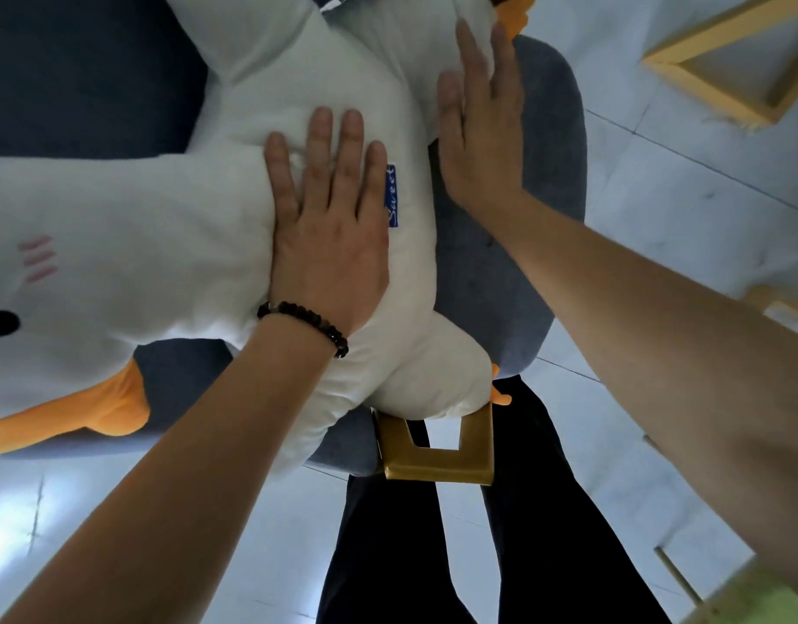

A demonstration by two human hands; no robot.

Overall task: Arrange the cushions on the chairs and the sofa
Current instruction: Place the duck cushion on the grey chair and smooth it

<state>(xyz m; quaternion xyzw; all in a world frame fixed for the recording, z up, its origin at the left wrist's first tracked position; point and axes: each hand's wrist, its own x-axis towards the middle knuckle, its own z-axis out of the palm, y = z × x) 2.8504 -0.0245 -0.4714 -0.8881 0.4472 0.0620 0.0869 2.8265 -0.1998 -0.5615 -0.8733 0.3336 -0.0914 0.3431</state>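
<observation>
White goose-shaped plush cushion [131, 227] lying across grey chair seat [491, 281]; head w/ black eye, orange beak at left, orange feet at upper right and near front edge. Left hand [329, 236] flat on cushion body, fingers spread, palm pressing, beside blue label [391, 195]; bead bracelet [307, 319] on wrist. Right hand [482, 128] flat, fingers extended, against cushion's right side over seat. Hands apart, neither gripping. Gold chair leg bracket [437, 461] at front; dark trousers [523, 511] below; tiled floor [680, 209] around.

Left hand [331, 245] flat on white goose cushion [172, 227]; right hand [482, 137] flat beside, over grey chair [491, 281].
</observation>
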